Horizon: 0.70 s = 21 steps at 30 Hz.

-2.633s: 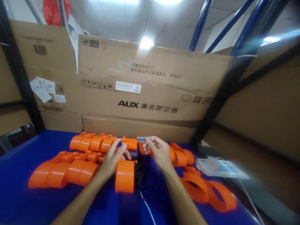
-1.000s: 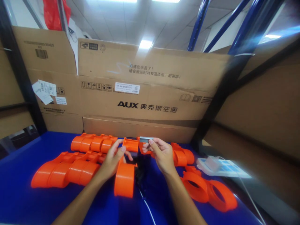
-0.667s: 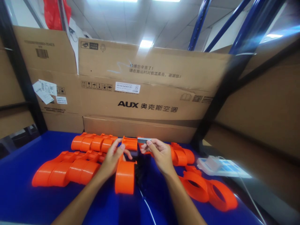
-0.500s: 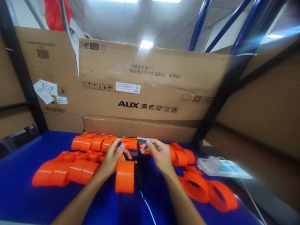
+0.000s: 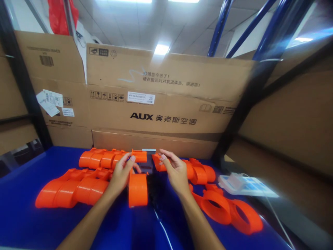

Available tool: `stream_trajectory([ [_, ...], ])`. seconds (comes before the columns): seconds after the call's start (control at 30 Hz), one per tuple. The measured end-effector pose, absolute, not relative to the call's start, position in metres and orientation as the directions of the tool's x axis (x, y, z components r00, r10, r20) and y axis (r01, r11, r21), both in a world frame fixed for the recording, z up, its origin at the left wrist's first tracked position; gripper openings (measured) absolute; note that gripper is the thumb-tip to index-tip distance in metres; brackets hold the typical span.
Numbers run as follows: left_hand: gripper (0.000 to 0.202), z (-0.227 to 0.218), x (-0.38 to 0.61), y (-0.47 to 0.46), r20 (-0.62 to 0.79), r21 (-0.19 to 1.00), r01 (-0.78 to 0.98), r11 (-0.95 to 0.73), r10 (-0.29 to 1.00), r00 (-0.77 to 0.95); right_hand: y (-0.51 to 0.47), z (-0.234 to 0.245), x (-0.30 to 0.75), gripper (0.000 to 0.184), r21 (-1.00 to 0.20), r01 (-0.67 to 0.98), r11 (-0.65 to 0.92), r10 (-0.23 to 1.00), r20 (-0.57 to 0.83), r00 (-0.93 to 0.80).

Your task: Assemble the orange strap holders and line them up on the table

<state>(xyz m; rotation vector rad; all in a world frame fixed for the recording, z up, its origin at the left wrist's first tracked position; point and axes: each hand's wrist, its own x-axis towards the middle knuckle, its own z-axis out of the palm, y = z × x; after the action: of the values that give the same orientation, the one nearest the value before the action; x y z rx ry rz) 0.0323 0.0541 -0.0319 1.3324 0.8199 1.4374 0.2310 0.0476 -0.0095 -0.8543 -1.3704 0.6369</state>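
Note:
My left hand (image 5: 120,174) is closed on an orange plastic part (image 5: 137,189) that stands upright on the blue table (image 5: 23,222), thumb and fingers near the part's flat top end. A small grey metal strip (image 5: 148,151) sits at that top end, sticking out to the right. Just right of the strip is my right hand (image 5: 174,171), with its fingers stretched and slightly apart and nothing in them. Something dark lies between the hands, but I cannot make it out.
Rows of joined orange parts (image 5: 70,189) lie to the left, with another row (image 5: 104,158) behind. Orange rings (image 5: 231,215) and further pieces (image 5: 200,172) lie to the right. A white and blue device (image 5: 244,185) lies at the table's right edge. Cardboard boxes (image 5: 161,119) wall the back.
The grey strip went from my right hand's pinch onto the orange part's top end, and my right fingers let go and opened. The part shifted slightly left and back.

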Motion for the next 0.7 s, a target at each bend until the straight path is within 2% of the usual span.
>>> stream_trajectory([
  [0.1,0.038,-0.032,0.032,0.055,0.317,0.936,-0.189,-0.297,0.945,0.084,0.047,-0.008,0.235,0.022,-0.783,0.16,0.601,0.786,0.616,0.06],
  [0.23,0.042,-0.032,0.032,0.055,0.312,0.941,-0.165,-0.296,0.947,0.082,0.047,-0.01,0.235,0.022,-0.748,0.176,0.64,0.759,0.651,0.012],
  [0.47,0.053,-0.026,0.031,0.05,0.377,0.926,-0.049,-0.374,0.92,0.104,0.045,-0.013,0.228,0.024,-0.737,0.19,0.648,0.759,0.644,-0.092],
  [0.7,0.055,-0.024,0.034,0.047,0.338,0.941,-0.052,-0.334,0.93,0.142,0.04,-0.01,0.223,0.023,-0.735,0.228,0.638,0.768,0.626,-0.132],
])
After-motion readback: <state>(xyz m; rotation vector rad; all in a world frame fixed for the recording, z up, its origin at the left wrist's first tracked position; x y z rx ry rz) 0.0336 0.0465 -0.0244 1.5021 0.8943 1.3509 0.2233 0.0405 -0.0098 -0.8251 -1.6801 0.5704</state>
